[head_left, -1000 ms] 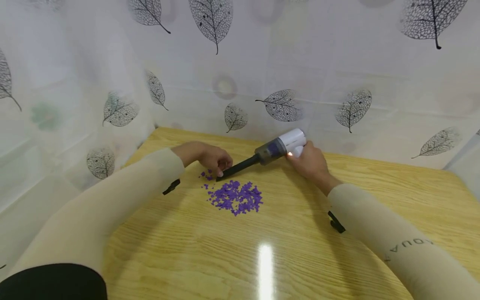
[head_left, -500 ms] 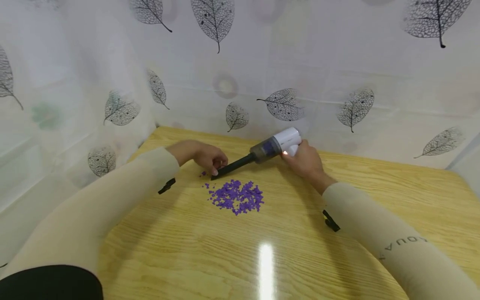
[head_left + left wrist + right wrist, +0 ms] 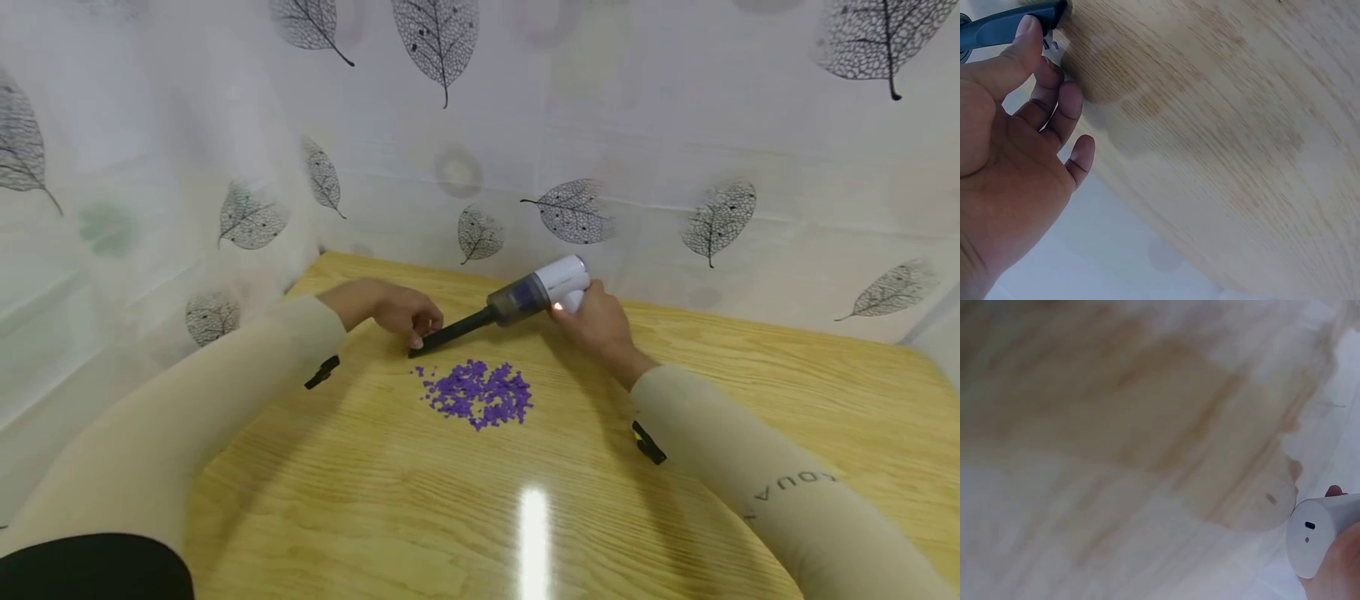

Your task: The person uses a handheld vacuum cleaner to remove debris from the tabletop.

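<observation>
In the head view a handheld vacuum cleaner [image 3: 517,300] with a white body, a clear dust cup and a long black nozzle slants down to the left. My right hand [image 3: 600,325] grips its white handle. The round white end [image 3: 1310,537] shows in the right wrist view beside part of that hand. Near the tip, my left hand [image 3: 401,315] pinches the black nozzle [image 3: 1004,28], thumb on top. Its other fingers curl loosely. Just right of and below the tip lies a heap of small purple bits [image 3: 483,392], with a few strays at its left.
Everything rests on a light wood-grain table [image 3: 420,500] with a bright reflection at its front. A white curtain [image 3: 637,125] printed with leaves hangs behind the back edge and along the left side. Black straps [image 3: 322,372] show beneath both forearms.
Both hands and the vacuum cleaner have shifted left across the table. Stray purple bits near the nozzle tip are no longer visible. The main heap looks the same.
</observation>
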### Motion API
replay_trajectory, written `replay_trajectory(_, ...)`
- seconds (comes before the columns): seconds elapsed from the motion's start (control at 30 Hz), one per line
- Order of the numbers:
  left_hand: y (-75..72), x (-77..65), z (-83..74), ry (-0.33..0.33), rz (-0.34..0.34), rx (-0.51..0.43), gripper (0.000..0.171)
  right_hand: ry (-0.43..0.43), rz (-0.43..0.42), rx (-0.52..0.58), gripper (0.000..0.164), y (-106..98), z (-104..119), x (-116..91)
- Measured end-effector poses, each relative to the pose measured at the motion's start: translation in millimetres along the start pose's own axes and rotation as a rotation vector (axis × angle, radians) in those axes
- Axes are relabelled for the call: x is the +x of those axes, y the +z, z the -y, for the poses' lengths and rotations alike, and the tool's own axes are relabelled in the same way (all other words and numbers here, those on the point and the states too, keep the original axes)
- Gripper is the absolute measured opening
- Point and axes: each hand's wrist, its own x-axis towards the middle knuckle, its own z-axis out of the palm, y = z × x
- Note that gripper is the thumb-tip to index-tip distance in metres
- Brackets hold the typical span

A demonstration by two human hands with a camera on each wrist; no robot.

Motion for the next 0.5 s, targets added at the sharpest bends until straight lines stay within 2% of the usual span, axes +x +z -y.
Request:
replay_trajectory(0.1, 0.2, 5.8, -2.8, 0.008, -0.011, -0.005, 0.021, 0.003, -0.007, -0.008, 0.068, -2, -8, -2)
replay_trajectory(0.23, -2.1, 21.2, -10.1, 0.036, -0.027, -0.003, 0.023, 0.017, -0.018, -0.018, 0.068, -9, -26, -5)
replay_trajectory(0.33, -7.4, 35.9, -19.8, 0.062, -0.042, 0.026, 0.026, 0.037, -0.03, -0.02, 0.066, -18, -41, -8)
replay_trajectory(0.5, -20.3, 54.8, -35.1, 0.052, -0.044, 0.109, 0.033, 0.053, -0.045, -0.043, 0.065, -31, -57, -13)
